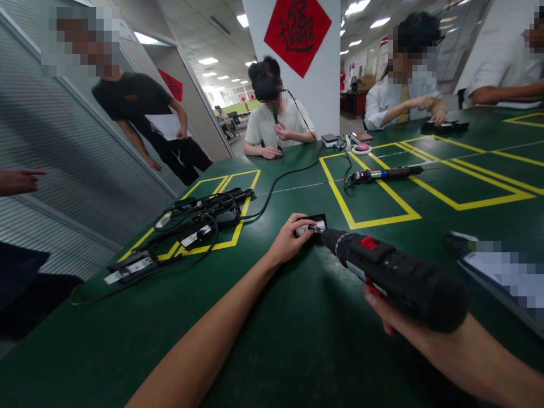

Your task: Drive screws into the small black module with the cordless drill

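A black cordless drill [395,272] with a red switch on top is gripped in my right hand [393,320], whose fingers are partly hidden under the drill body. Its chuck end points away from me at a small black part [322,219] with a white face. My left hand [291,241], wearing a ring, holds that part against the table, fingers closed at its near left side. The drill's tip is right by the part and my fingertips; whether it touches a screw is too small to tell.
Black devices with cables and white labels [199,232] lie on the left of the green table [255,357]. A pen-shaped electric screwdriver [386,174] lies ahead right, within yellow tape outlines. A pixelated device [505,277] sits at right. Other people are around the table.
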Motion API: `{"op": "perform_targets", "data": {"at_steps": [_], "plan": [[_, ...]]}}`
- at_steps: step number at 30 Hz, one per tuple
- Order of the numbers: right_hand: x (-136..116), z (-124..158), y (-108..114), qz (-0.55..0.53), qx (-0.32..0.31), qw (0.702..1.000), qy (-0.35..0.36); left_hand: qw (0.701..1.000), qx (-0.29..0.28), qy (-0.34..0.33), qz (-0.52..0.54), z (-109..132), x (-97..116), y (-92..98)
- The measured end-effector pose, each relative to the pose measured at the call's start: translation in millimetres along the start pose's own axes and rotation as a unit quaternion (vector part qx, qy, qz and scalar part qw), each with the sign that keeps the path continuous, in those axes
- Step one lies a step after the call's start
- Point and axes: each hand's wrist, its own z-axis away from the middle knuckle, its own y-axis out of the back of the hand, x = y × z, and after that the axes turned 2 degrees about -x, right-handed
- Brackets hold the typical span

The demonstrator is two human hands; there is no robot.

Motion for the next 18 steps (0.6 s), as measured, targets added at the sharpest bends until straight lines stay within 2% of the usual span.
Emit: {"op": "perform_targets", "data": {"at_steps": [18], "plan": [[1.9,0.0,1.1,0.022,-0.013,1.000,0.002,1.000,-0.010,-0.002,0.004,0.5,2.3,0.5]]}}
